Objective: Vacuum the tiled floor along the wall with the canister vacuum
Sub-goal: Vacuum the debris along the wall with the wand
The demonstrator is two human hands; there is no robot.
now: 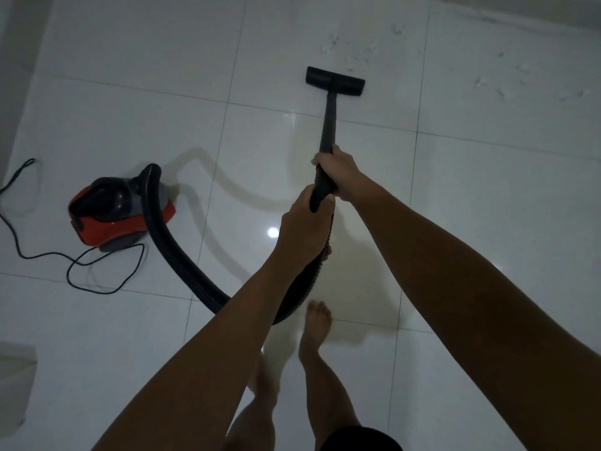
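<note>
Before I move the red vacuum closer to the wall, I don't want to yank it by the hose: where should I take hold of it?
Judging from this view, take the red vacuum by the dark raised top of its body, coming down from above. That part looks like a carry handle, though dim light leaves this unsure. The hose leaves its front end, and the cord trails on the floor beside it.

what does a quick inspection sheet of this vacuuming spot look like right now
surface: glossy white tiled floor, glare spots.
job's things: red canister vacuum at left; black hose loops to the wand; floor nozzle flat on the tile.
clutter: white debris scattered beyond the nozzle, towards the wall.
grippers: left hand and right hand both grip the wand handle.
cables: black power cord looped beside the canister.
surroundings: wall base at top; bare feet below.
</note>
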